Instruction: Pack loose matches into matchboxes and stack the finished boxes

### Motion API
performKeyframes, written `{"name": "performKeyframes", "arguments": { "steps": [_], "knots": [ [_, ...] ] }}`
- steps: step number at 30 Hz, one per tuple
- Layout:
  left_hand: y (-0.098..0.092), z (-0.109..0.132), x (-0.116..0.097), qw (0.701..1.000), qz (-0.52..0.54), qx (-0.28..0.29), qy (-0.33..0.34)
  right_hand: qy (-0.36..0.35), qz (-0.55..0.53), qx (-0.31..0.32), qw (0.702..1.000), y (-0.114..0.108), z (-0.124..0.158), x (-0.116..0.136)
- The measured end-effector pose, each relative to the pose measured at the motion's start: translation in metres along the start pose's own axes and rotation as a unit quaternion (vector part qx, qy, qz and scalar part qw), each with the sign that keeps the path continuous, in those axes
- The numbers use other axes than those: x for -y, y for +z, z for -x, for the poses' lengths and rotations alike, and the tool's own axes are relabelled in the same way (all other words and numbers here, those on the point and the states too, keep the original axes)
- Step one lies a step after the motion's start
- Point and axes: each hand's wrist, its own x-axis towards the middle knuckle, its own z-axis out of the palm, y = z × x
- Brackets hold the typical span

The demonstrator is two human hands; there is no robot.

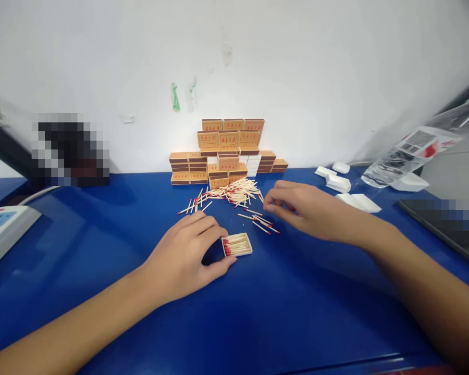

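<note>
A small white matchbox tray lies on the blue table, part filled with red-tipped matches. My left hand steadies it at its left end, thumb on the near side and fingers on the far side. To the right, above the table, is my right hand, its fingers curled and fingertips pressed together; whether a match is between them I cannot make out. Several loose matches lie just below its fingertips. Behind them spreads a larger heap of matches.
Stacked matchboxes stand against the white wall. At right are folded white papers, a clear plastic bottle lying tilted and a dark flat object. A white device and a blurred dark object sit at left.
</note>
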Motion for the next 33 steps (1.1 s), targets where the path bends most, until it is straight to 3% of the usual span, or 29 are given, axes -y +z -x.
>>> {"name": "performKeyframes", "arguments": {
  "steps": [4,8,26,33],
  "knots": [
    [0.000,0.000,0.000,1.000,-0.002,0.002,0.000,-0.090,-0.085,0.052,0.991,-0.004,0.002,-0.011],
    [0.000,-0.001,0.001,1.000,-0.005,0.004,0.000,-0.122,-0.119,0.080,0.982,0.002,-0.001,-0.010],
    [-0.001,0.000,0.001,1.000,-0.007,0.001,0.002,-0.006,-0.083,0.101,0.991,0.006,0.001,0.003],
    [0.000,-0.001,0.002,1.000,-0.004,0.004,-0.002,0.010,-0.084,0.107,0.991,0.006,0.006,0.006]
  ]
}}
